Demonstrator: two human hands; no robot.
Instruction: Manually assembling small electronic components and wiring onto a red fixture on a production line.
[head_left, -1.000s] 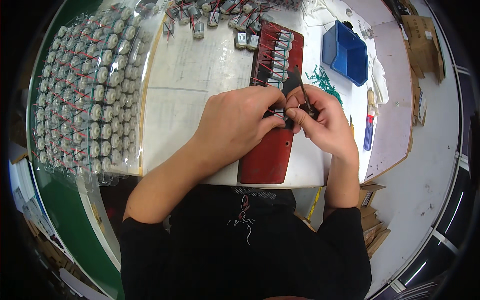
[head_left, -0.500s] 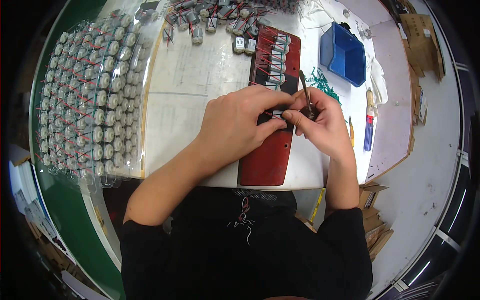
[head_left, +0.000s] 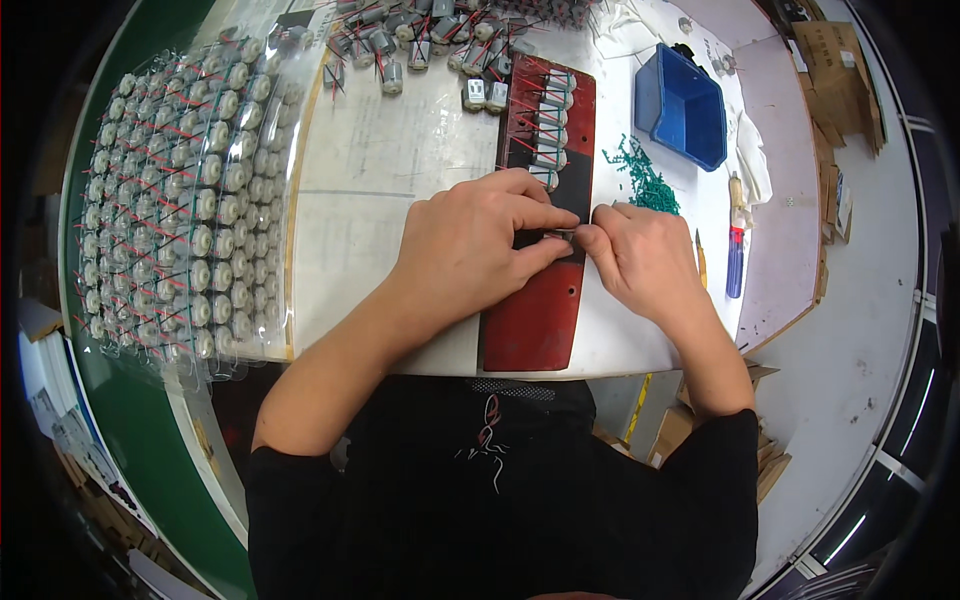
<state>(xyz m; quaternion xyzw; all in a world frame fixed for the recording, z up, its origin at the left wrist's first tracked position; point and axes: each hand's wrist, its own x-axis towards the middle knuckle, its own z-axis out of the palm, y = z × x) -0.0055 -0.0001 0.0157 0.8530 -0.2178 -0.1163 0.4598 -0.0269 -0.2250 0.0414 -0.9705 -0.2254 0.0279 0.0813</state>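
A long red board [head_left: 530, 320] with a black middle section lies upright before me on the table. Along its upper part sits a row of small motors [head_left: 550, 135] with red and dark wires and green pieces. My left hand [head_left: 480, 235] reaches across the black section, thumb and forefinger pinching a small motor [head_left: 558, 236] that its fingers mostly cover. At the board's right edge my right hand [head_left: 640, 250] is curled closed, its thumb close to the left fingertips. Whatever lies inside the right hand is hidden.
Stacked clear trays of motors [head_left: 190, 210] fill the left side. Loose motors [head_left: 420, 45] are heaped at the back. On the right are green bits [head_left: 645, 180], a blue bin [head_left: 685, 105], a purple-handled screwdriver [head_left: 736, 262] and a slim yellow-handled tool [head_left: 701, 265].
My right hand has turned over, knuckles now up and fingers curled in. The dark metal tool that stuck up from it no longer shows. My left hand keeps its place.
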